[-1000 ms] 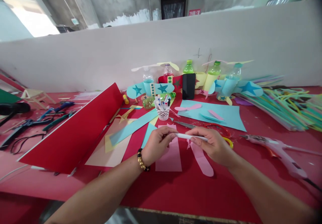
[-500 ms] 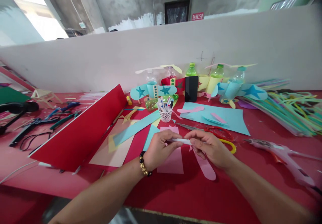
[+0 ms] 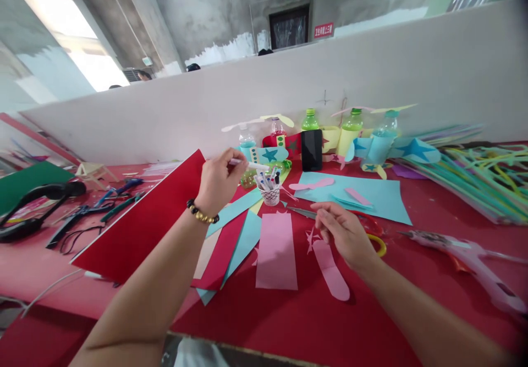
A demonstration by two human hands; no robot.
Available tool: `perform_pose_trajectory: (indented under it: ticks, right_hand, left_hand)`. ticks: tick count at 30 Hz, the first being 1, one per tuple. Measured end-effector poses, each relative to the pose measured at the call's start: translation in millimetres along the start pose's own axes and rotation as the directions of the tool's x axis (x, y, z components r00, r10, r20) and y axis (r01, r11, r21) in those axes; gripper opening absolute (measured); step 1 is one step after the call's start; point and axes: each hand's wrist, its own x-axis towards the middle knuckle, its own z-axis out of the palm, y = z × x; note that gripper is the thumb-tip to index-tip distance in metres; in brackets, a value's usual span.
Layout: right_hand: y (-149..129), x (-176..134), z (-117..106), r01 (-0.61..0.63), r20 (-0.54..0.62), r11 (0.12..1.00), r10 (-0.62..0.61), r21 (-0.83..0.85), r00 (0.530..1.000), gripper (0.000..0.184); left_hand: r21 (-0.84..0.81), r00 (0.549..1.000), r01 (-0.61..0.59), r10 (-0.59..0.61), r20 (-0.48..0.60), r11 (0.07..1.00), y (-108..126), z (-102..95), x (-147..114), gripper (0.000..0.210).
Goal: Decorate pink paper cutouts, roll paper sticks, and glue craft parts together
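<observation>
My left hand (image 3: pixel 220 182) pinches a white marker pen (image 3: pixel 256 165), its fingers closed. The pen points right, over the white patterned cup (image 3: pixel 270 195) of several pens. My right hand (image 3: pixel 344 232) hovers near the scissors (image 3: pixel 373 225), fingers curled together; I cannot make out what is in them. Just below its fingertips are pink star cutouts (image 3: pixel 312 240), and a rounded pink paper strip (image 3: pixel 331 273) lies beneath. Between the hands a pink paper rectangle (image 3: pixel 276 254) lies flat on the red table (image 3: pixel 297 328).
Decorated bottles (image 3: pixel 380 144) and a black phone (image 3: pixel 312 149) stand along the white partition (image 3: pixel 165 114). A red board (image 3: pixel 152 218) leans at left beside pliers (image 3: pixel 74 213). Blue paper (image 3: pixel 388 196) lies behind the scissors. At right are a glue gun (image 3: pixel 462 257) and colored strips (image 3: pixel 462 180).
My left hand has moved up and left with the pen, away from my right hand, to the cup. My right hand has let go of the pen and stays near the pink cutouts.
</observation>
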Motion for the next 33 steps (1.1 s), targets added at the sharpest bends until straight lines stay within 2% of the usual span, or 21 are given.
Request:
perform_pose_trajectory:
  ticks: [2, 5, 7, 9, 11, 16, 20, 23, 26, 31, 33]
  right_hand:
    - [0.4, 0.5, 0.3, -0.005, -0.001, 1.0, 0.005, 0.007, 1.0, 0.028]
    - [1.5, 1.5, 0.8, -0.008, -0.002, 1.0, 0.008, 0.011, 1.0, 0.03]
    - [2.2, 1.5, 1.2, -0.011, -0.002, 1.0, 0.011, 0.009, 1.0, 0.03]
    - [2.4, 1.1, 1.4, -0.013, -0.002, 1.0, 0.013, 0.01, 1.0, 0.031]
    - [1.9, 0.7, 1.6, -0.014, -0.001, 1.0, 0.014, 0.018, 1.0, 0.032]
    - [0.4, 1.0, 1.1, -0.013, -0.003, 0.999, 0.013, 0.033, 1.0, 0.033]
    - [1.6, 1.5, 0.2, -0.014, 0.0, 0.999, 0.014, 0.028, 1.0, 0.034]
    - [2.7, 1.7, -0.4, -0.006, -0.004, 1.0, 0.006, 0.029, 1.0, 0.034]
    - [1.6, 1.4, -0.8, -0.005, -0.01, 0.999, 0.005, 0.031, 1.0, 0.033]
    - [-2.2, -0.1, -0.5, -0.002, -0.016, 1.0, 0.003, 0.031, 1.0, 0.032]
    - [-2.7, -0.5, -0.2, -0.002, -0.015, 0.999, 0.002, 0.037, 1.0, 0.032]
  left_hand:
    - [0.089, 0.998, -0.044, 0.04, 0.048, 0.995, 1.8, 7.4, 20.9, 0.012]
    - [0.157, 0.975, -0.096, 0.061, 0.215, 0.983, 1.9, 24.8, 46.2, 0.01]
    - [0.199, 0.942, -0.122, 0.05, 0.332, 0.972, 2.0, 36.2, 56.5, 0.01]
    - [0.209, 0.883, -0.165, 0.051, 0.466, 0.964, 3.3, 44.7, 61.2, 0.015]
    - [0.199, 0.849, -0.195, 0.064, 0.524, 0.96, 5.2, 49.5, 62.3, 0.019]
    - [0.19, 0.879, -0.249, 0.139, 0.456, 0.95, 3.2, 51.1, 65.6, 0.015]
    - [0.264, 0.896, -0.19, 0.057, 0.44, 0.946, -6.5, 53.5, 71.9, 0.017]
    - [0.288, 0.88, -0.179, 0.022, 0.475, 0.941, -14.0, 61.5, 70.1, 0.018]
    - [0.3, 0.863, -0.198, 0.021, 0.504, 0.933, -16.7, 68.7, 62.2, 0.029]
    - [0.281, 0.896, -0.264, 0.127, 0.425, 0.922, -5.3, 65.5, 50.3, 0.036]
    - [0.244, 0.882, -0.335, 0.212, 0.421, 0.91, 1.2, 65.4, 47.3, 0.033]
